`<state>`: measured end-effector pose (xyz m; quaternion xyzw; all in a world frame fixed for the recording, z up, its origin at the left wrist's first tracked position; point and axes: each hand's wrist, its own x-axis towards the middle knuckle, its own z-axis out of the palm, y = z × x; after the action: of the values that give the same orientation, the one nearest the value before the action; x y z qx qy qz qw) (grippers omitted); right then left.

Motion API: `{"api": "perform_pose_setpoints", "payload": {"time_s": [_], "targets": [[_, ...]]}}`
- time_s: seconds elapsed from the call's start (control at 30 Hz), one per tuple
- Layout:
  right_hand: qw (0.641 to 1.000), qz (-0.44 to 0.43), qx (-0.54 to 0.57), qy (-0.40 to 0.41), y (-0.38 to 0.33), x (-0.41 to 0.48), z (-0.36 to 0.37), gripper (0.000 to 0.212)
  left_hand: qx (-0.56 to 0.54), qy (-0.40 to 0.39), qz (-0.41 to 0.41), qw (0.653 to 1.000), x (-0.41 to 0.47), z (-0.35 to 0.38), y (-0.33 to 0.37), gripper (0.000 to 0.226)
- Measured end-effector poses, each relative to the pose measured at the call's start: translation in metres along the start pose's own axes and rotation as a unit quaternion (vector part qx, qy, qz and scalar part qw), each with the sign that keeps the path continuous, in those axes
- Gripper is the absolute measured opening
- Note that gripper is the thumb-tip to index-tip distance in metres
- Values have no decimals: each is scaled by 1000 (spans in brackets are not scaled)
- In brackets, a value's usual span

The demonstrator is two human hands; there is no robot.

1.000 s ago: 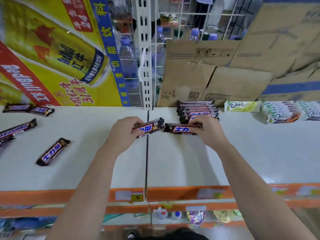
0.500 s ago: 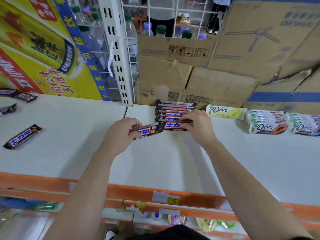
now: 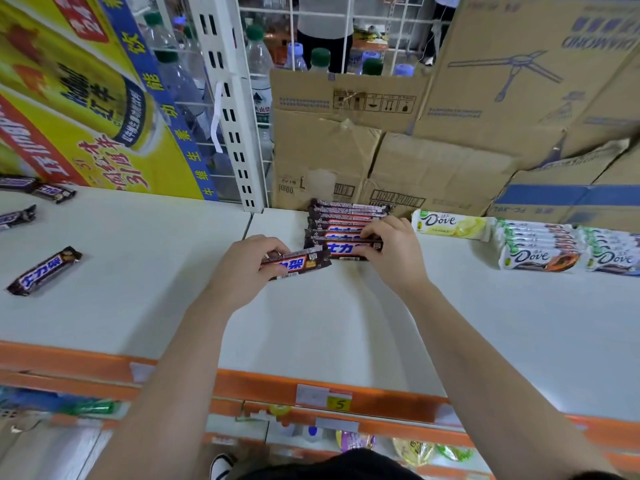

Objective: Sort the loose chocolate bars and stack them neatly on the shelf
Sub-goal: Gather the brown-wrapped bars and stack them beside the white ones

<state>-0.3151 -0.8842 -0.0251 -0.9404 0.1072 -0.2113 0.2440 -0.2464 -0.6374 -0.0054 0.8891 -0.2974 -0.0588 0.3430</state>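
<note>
The right grip (image 3: 391, 254) is curled round the right end of a brown bar (image 3: 341, 249) and pinches it against the front of the brown row (image 3: 346, 216), which stands at the back of the shelf (image 3: 311, 323). The left grip (image 3: 242, 271) is closed round a second bar (image 3: 298, 265), held tilted just left of the row's front; whether its end touches the first bar I cannot tell. The step in hand looks to be seating the front bar. It would go best label up, with both ends level with those behind, pressed back until no gap shows, and let go only once it lies settled. The second bar should wait clear of the row, then be turned parallel before it goes in, so it does not knock the row askew. The Dove bars (image 3: 450, 221) lie just right of the row and should stay apart from it. One loose bar (image 3: 45, 270) lies well left of the row.
</note>
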Motion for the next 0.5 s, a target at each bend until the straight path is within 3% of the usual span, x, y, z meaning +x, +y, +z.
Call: {"api": "perform_pose_setpoints", "payload": {"time_s": [0.17, 0.33, 0.5], "targets": [[999, 30, 14, 19, 20, -17, -15, 32, -14, -17, 10, 1000, 11, 11, 19, 20], [997, 69, -24, 35, 38, -47, -24, 10, -27, -29, 20, 999, 24, 32, 42, 20], [997, 56, -42, 39, 39, -61, -25, 16, 18, -21, 55, 998, 33, 52, 52, 19]]}}
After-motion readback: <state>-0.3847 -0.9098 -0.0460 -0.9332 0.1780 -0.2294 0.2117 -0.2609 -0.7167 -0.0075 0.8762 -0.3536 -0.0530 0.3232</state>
